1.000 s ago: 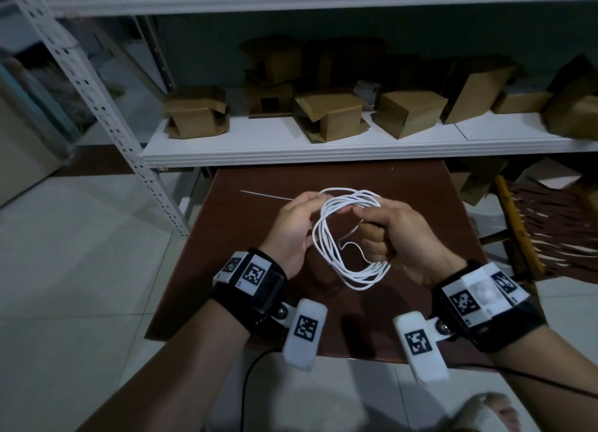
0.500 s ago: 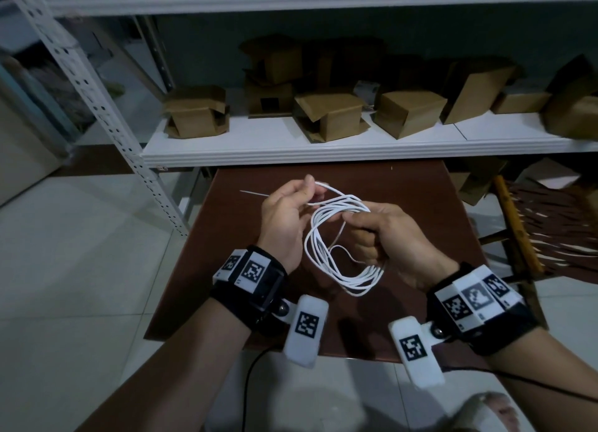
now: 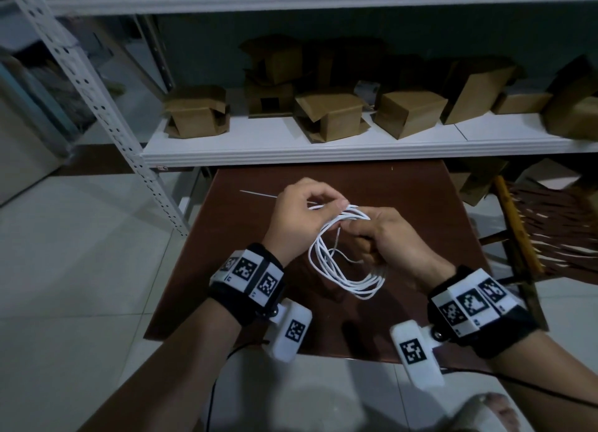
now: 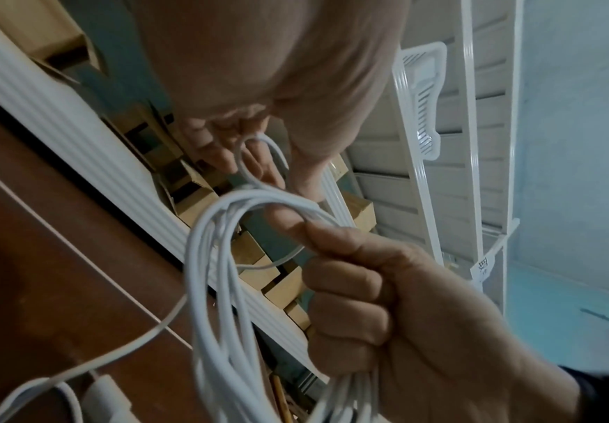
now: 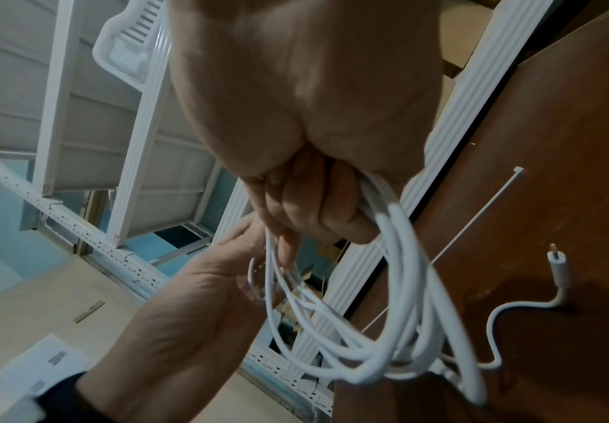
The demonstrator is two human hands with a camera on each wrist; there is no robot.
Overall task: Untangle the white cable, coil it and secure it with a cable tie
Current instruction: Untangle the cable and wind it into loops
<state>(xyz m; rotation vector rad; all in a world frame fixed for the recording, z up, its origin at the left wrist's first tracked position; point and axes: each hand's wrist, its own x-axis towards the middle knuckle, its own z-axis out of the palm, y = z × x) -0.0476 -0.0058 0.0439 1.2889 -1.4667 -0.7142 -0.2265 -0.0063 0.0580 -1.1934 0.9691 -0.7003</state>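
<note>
My right hand (image 3: 393, 239) still grips the coiled white cable (image 3: 343, 266); my left hand (image 3: 299, 219), higher before, now pinches its top loop

Both forearms reach forward side by side, each wrist wrapped in a black band carrying white marker blocks. The left hand (image 3: 299, 218) is raised a little above the other, back of the hand up, its fingers (image 4: 223, 148) bent downward with the tips pinching one small loop of the thin white coiled cable (image 3: 336, 263). The right hand (image 3: 393, 240) sits just beside it, the two nearly touching at the fingertips. Its fingers (image 4: 346, 289) are curled into a fist round the gathered strands, thumb pressed along the top.
</note>
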